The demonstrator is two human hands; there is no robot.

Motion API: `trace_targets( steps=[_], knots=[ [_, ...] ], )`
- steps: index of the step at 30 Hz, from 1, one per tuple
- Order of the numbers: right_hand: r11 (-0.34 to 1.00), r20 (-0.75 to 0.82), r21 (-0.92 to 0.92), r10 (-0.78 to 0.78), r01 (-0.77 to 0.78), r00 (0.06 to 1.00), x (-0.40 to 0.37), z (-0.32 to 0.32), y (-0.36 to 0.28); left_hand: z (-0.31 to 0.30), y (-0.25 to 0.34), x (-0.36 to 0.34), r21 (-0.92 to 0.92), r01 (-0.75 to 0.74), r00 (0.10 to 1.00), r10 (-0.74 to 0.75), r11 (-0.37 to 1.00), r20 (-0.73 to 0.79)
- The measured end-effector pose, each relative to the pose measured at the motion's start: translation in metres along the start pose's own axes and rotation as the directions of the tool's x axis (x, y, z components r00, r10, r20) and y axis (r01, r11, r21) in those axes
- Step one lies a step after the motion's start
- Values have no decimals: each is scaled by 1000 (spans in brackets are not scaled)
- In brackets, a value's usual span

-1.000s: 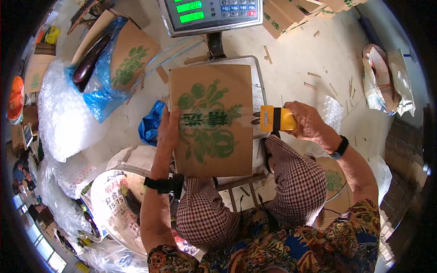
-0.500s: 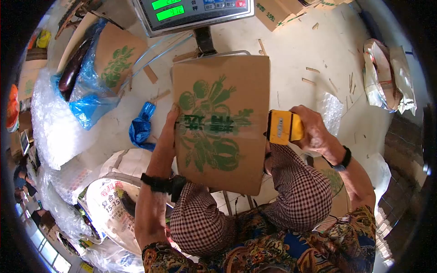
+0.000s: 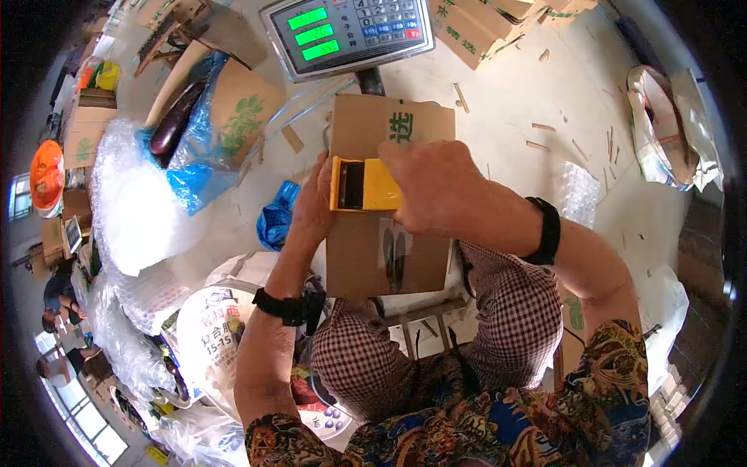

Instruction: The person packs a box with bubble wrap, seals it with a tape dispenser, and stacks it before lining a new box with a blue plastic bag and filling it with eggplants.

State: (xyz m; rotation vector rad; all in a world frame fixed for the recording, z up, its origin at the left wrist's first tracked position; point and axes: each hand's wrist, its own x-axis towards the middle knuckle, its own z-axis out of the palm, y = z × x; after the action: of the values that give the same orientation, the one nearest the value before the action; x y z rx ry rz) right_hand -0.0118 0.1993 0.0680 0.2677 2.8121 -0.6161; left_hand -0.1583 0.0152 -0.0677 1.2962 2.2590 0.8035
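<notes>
A brown cardboard box (image 3: 359,253) with green print and a strip of clear tape stands between my knees, in front of the scale. My left hand (image 3: 313,204) holds the box by its left side, fingers along the edge. Closed around a yellow tape dispenser (image 3: 380,185), my right hand (image 3: 436,187) presses it over the middle of the box, near its left edge. The dispenser's dark opening faces up. Part of the box's right side is hidden behind my right hand and forearm.
A digital scale (image 3: 350,35) with lit green readouts stands ahead. To the left are an eggplant (image 3: 177,121) in a lined carton, bubble wrap (image 3: 136,202) and a white bucket (image 3: 206,335). Flattened cartons (image 3: 475,31) lie ahead right; a sack (image 3: 661,128) lies at right.
The box has turned, so another face with different print shows. My right hand has brought the tape dispenser from the box's right side across its top to the left.
</notes>
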Motion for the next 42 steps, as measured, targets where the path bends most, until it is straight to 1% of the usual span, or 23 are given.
trace_targets(
  steps=[2,4,7,8,10,11,14,17,19,21,22,23,25,27,29,31,33,35,37,39,40,41,42],
  knots=[
    [999,-24,43,-32,33,999,-3,8,0,-4,-5,-6,106,21,997,-28,994,74],
    [991,-136,-30,-131,128,982,-9,12,5,-9,-13,-6,272,-22,1000,26,962,-13],
    [1000,-149,24,-6,10,989,-51,16,38,-14,-20,-9,347,106,994,-112,932,-2],
    [1000,-145,26,7,-4,989,-63,21,53,-18,-17,-9,341,97,994,-107,935,10],
    [995,-78,23,94,-93,993,-86,40,86,-26,-11,-9,-23,342,935,-343,939,-85],
    [994,-68,31,108,-106,992,-96,55,100,-22,-11,-10,-23,343,937,-344,939,-68],
    [986,-273,166,35,12,961,-118,88,136,-21,-13,-6,37,356,920,-343,934,-188],
    [976,-295,216,94,-29,951,-149,124,178,-18,-20,-7,48,402,908,-392,914,-147],
    [980,-316,195,106,-45,943,-163,146,195,-20,-19,-6,-101,447,878,-458,889,-137],
    [979,-340,196,120,-55,933,-166,160,204,-23,-20,-4,-89,477,867,-484,875,-120],
    [955,-241,262,202,-136,949,-164,164,203,-22,-19,-5,-70,503,857,-508,861,-87],
    [953,-241,269,209,-141,948,-169,170,203,-23,-19,-7,-64,502,859,-505,863,-81],
    [960,-298,255,193,-117,935,-172,178,214,-20,-22,-9,2,351,920,-344,937,-185],
    [946,-259,290,225,-147,939,-179,177,218,-18,-24,-10,25,343,923,-331,939,-197],
    [973,-269,185,183,-136,946,-174,181,216,-16,-24,-10,62,333,929,-316,941,-193],
    [970,-237,162,215,-179,947,-150,180,206,-23,-12,-5,-12,445,888,-442,896,-127],
    [937,-12,-62,344,-344,939,-118,178,189,-21,-14,-7,6,385,911,-379,923,-164],
    [969,65,-4,246,-247,967,-87,156,162,-18,-16,-10,27,328,928,-317,944,-197],
    [998,-186,64,-3,16,983,-51,188,160,-16,-18,-9,11,308,938,-302,951,-170],
    [981,82,-93,175,-167,981,6,181,110,-10,-18,-7,27,313,937,-304,949,-173],
    [984,72,-93,161,-154,984,18,180,105,-13,-19,-6,41,325,932,-312,945,-184],
    [967,91,-254,59,-35,994,24,180,102,-14,-20,-7,38,332,928,-319,943,-194],
    [913,131,-402,-22,74,991,21,182,101,-12,-19,-9,-211,323,929,-351,923,-115]
  ],
)
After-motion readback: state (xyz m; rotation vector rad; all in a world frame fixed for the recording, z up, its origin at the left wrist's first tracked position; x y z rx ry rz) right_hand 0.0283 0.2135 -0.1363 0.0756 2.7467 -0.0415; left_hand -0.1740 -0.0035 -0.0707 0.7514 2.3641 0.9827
